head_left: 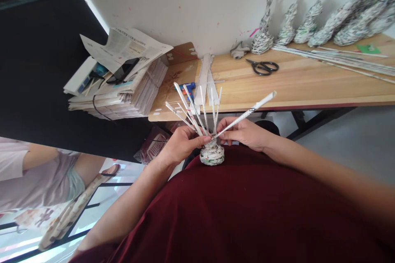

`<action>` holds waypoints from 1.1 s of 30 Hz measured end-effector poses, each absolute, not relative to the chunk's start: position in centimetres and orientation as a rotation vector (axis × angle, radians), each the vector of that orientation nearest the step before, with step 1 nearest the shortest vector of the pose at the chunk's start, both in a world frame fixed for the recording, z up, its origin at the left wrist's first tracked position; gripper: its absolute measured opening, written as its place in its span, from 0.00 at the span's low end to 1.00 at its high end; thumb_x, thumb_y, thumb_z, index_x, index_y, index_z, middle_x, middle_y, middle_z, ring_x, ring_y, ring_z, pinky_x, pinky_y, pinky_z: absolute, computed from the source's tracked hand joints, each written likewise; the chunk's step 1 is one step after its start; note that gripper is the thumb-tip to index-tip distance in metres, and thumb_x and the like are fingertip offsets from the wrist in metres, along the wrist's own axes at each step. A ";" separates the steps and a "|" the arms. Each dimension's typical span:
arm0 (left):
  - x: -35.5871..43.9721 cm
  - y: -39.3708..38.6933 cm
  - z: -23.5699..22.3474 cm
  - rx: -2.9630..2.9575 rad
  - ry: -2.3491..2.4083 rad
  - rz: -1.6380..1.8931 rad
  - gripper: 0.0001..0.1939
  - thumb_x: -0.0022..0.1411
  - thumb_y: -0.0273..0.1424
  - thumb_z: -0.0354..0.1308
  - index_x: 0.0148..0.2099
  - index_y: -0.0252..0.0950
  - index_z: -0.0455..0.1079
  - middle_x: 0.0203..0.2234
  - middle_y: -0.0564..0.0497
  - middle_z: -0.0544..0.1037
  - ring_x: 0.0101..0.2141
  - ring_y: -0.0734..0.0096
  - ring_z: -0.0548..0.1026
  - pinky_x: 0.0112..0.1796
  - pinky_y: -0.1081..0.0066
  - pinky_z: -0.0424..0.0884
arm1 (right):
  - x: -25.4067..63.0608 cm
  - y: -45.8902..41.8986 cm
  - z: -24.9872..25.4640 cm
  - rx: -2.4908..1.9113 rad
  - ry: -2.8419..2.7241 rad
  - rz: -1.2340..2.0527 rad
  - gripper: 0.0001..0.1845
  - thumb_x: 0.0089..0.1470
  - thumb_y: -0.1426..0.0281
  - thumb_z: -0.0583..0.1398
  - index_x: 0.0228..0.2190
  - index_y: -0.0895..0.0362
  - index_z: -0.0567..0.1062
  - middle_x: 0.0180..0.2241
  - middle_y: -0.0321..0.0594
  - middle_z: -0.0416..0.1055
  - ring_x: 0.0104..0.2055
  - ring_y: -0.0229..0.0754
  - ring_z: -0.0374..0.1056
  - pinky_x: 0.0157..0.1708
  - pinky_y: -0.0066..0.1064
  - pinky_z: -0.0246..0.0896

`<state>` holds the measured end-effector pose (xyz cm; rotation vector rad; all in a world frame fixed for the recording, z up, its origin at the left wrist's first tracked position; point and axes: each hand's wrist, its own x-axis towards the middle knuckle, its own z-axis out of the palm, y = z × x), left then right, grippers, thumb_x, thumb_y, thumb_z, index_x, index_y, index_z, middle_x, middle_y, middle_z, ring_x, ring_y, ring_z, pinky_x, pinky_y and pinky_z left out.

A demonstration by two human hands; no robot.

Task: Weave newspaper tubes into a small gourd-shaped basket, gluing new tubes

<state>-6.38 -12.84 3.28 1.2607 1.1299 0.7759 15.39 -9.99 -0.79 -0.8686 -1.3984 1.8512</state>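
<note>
A small round vase woven from rolled newspaper [212, 155] rests against my dark red shirt, below the table edge. Several paper sticks [203, 109] fan upward from its narrow neck. My left hand [184, 143] is closed on the neck, its thumb pressed at the rim. On the other side my right hand [239, 132] pinches the base of a longer rolled paper stick [247, 114], which slants up to the right. Some of the right fingers are hidden behind the sticks.
On the wooden table [302, 86] lie black scissors [262, 67], a blue glue gun [189, 88] and long paper sticks [339, 58]. Several woven vases [286, 26] line the wall. A newspaper stack [129, 94] stands left. Another person [37, 176] sits at lower left.
</note>
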 end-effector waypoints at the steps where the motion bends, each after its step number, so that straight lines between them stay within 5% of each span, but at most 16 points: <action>1: -6.5 -12.7 3.2 1.260 1.124 0.767 0.16 0.50 0.38 0.75 0.33 0.31 0.79 0.24 0.52 0.78 0.25 0.76 0.70 0.30 0.74 0.66 | 15.4 -9.9 -0.9 -0.853 -1.381 1.876 0.17 0.45 0.62 0.73 0.32 0.58 0.76 0.25 0.36 0.75 0.27 0.36 0.70 0.26 0.26 0.63; 10: -7.9 -11.7 1.8 1.278 0.930 0.777 0.15 0.55 0.38 0.73 0.36 0.32 0.77 0.28 0.51 0.77 0.27 0.77 0.69 0.31 0.75 0.65 | 15.3 -9.4 -0.2 -0.847 -1.374 1.862 0.20 0.42 0.62 0.76 0.31 0.58 0.75 0.25 0.35 0.76 0.26 0.35 0.70 0.23 0.25 0.61; 33: -8.1 -11.8 -0.1 1.061 0.854 0.830 0.15 0.52 0.36 0.75 0.36 0.33 0.75 0.29 0.51 0.79 0.28 0.75 0.72 0.31 0.75 0.66 | 15.5 -10.5 1.3 -0.946 -1.562 1.729 0.08 0.49 0.69 0.68 0.28 0.58 0.75 0.25 0.35 0.74 0.26 0.34 0.68 0.24 0.25 0.61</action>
